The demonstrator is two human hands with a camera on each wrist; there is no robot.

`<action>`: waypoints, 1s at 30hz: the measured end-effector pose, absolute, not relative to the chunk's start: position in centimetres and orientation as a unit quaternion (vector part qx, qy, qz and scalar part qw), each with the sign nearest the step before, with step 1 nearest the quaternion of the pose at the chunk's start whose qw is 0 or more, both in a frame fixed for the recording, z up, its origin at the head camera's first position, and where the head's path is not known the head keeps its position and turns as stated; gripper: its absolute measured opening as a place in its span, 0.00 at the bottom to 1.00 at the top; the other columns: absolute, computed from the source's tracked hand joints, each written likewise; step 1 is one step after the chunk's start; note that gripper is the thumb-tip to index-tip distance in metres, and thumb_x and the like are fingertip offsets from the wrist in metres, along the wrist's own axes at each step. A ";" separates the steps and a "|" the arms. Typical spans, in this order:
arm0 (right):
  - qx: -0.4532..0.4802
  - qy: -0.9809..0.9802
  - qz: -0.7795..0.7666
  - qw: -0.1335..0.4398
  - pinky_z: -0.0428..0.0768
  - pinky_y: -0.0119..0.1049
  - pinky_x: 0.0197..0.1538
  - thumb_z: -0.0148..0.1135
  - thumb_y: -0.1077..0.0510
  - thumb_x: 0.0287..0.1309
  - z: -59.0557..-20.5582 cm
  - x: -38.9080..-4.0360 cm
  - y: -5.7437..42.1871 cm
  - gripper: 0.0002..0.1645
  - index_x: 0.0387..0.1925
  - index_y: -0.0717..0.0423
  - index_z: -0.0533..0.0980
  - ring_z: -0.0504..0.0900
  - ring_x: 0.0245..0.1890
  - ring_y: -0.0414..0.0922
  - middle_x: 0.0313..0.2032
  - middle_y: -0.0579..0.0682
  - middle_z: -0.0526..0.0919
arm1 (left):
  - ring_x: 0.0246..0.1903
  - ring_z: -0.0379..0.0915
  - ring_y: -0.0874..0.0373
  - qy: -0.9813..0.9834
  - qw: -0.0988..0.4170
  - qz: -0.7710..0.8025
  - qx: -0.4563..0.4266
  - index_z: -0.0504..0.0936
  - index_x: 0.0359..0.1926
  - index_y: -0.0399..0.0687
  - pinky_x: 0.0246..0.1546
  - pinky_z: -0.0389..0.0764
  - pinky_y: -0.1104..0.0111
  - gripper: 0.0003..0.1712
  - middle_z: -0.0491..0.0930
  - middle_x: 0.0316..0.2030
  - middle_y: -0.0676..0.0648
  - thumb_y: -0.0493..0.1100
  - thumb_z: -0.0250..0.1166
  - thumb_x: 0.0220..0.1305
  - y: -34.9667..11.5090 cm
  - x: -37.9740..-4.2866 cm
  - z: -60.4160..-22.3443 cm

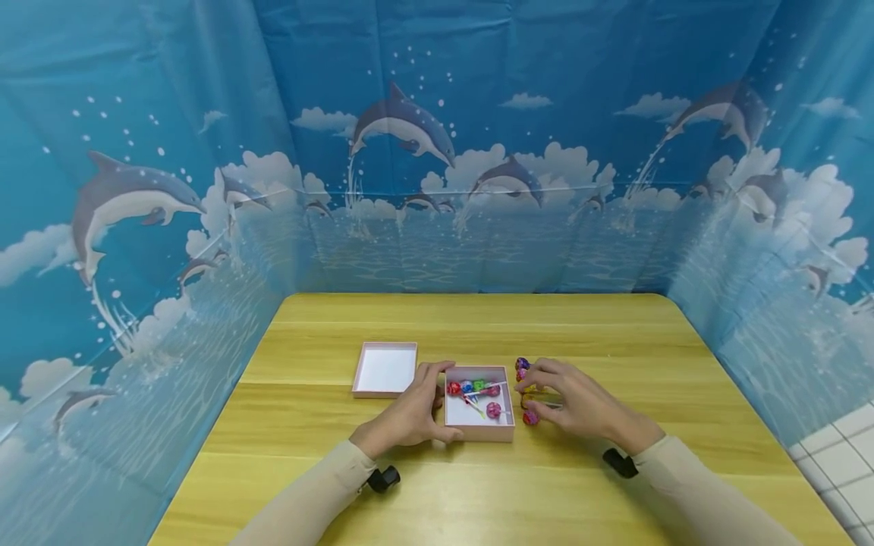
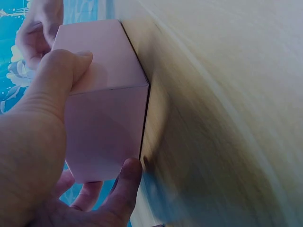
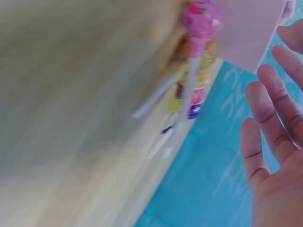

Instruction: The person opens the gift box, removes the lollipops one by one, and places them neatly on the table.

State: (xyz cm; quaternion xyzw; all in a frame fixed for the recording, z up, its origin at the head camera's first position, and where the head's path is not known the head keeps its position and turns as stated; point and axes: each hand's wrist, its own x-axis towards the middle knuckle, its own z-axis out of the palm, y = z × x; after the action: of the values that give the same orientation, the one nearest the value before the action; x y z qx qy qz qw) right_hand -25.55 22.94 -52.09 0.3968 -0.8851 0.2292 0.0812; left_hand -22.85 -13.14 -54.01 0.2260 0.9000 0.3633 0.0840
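A square pink box (image 1: 479, 433) with a white inside stands open-topped on the table. My left hand (image 1: 415, 413) grips its left side, the thumb along the front wall and the fingers toward the back, as the left wrist view of the box (image 2: 106, 127) also shows. Inside lie several wrapped lollipops, among them a pink lollipop (image 1: 493, 410) near the front and a red lollipop (image 1: 454, 388) at the left. Just right of the box, more lollipops lie in a row, with a pink lollipop (image 3: 201, 21) nearest me. My right hand (image 1: 573, 402) hovers over them, fingers loosely bent around nothing.
A shallow pink-edged lid (image 1: 385, 369), white inside, lies left of and behind the box. The wooden table (image 1: 307, 485) reaches back to a blue dolphin-print curtain (image 1: 478, 258), which also hangs along both sides.
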 end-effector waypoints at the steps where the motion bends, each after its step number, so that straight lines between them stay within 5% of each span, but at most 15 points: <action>1: 0.400 -0.884 0.228 0.083 0.90 0.47 0.56 0.81 0.56 0.75 -51.9 -25.7 22.7 0.15 0.59 0.43 0.92 0.89 0.52 0.44 0.56 0.40 0.89 | 0.62 0.77 0.54 0.900 0.084 0.363 0.226 0.51 0.95 0.55 0.67 0.85 0.62 0.74 0.65 0.80 0.41 0.58 0.91 0.63 -13.2 -22.8 -54.0; 9: 0.464 -0.851 0.227 0.092 0.91 0.46 0.53 0.80 0.55 0.75 -50.4 -26.8 20.9 0.14 0.58 0.43 0.92 0.89 0.48 0.46 0.53 0.43 0.91 | 0.60 0.76 0.54 0.899 0.079 0.363 0.230 0.52 0.95 0.56 0.64 0.83 0.64 0.73 0.65 0.80 0.41 0.59 0.91 0.63 -13.3 -23.0 -54.2; 17: 0.501 -0.839 0.205 0.053 0.91 0.52 0.59 0.81 0.42 0.75 -49.4 -26.9 19.8 0.14 0.56 0.38 0.91 0.91 0.52 0.44 0.53 0.40 0.91 | 0.62 0.78 0.54 0.895 0.084 0.372 0.233 0.53 0.95 0.55 0.70 0.85 0.61 0.73 0.64 0.80 0.40 0.61 0.90 0.63 -13.3 -23.0 -54.3; 30: 0.525 -0.831 0.182 0.010 0.81 0.29 0.42 0.82 0.54 0.74 -49.1 -27.6 18.7 0.08 0.50 0.48 0.93 0.84 0.36 0.45 0.44 0.47 0.90 | 0.60 0.76 0.53 0.891 0.083 0.376 0.239 0.54 0.94 0.53 0.63 0.84 0.64 0.71 0.65 0.77 0.39 0.57 0.90 0.64 -13.3 -23.1 -54.4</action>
State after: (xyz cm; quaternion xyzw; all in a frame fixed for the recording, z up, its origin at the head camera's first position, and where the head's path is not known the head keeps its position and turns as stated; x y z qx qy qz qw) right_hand -27.64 18.74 -49.10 0.5251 -0.8312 0.1823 0.0096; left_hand -23.08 -13.34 -54.36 0.2391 0.8913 0.3762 0.0835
